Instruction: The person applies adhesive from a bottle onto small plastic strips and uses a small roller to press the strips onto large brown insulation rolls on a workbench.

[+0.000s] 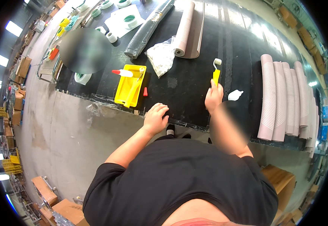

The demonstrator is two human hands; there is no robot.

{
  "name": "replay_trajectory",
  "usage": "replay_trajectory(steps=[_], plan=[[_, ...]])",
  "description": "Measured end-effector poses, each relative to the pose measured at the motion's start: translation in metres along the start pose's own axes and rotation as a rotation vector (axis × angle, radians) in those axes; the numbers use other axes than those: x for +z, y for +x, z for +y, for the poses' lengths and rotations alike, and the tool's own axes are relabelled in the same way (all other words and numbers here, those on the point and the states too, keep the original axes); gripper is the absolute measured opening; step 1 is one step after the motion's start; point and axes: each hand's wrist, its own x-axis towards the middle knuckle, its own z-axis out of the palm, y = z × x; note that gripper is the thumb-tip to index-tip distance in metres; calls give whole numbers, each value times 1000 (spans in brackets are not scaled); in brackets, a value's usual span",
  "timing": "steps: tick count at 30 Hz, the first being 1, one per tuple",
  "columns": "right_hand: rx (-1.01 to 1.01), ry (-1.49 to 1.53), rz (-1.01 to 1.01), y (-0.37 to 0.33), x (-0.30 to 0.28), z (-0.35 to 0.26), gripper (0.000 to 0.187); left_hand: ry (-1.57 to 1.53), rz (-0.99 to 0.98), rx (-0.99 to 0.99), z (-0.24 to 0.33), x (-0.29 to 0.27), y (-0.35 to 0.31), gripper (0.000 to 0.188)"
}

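Observation:
My right hand (213, 98) is closed round the yellow handle of a small paint roller (216, 73), whose white roller head points away from me over the black tabletop (194, 86). My left hand (156, 118) rests at the table's near edge, fingers stretched out and holding nothing. Left of it lies a yellow tray (136, 77) with a yellow-handled tool (132, 94) inside. Across the tray's far left rim lies a white bottle with a red tip (123, 72). A small red cap (145, 92) stands beside the tray. Right of my right hand is a white irregular patch or piece (235, 95).
Several pinkish patterned rolled mats (281, 98) lie at the right. Farther off are a part-unrolled mat (186, 34), a plastic-wrapped roll (149, 30), and a clear bag of white material (160, 56). Tape rolls (130, 20) sit far left. Cardboard boxes (279, 180) stand behind me.

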Motion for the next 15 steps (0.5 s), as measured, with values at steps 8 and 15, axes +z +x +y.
replay_trajectory(steps=[8,15], plan=[[528,-70,115,84,5,-14,24,-32,-48,85,1,-3,39,31],[-63,69,223,-40,-98,-53,35,-167,-100,155,13,11,66,27]])
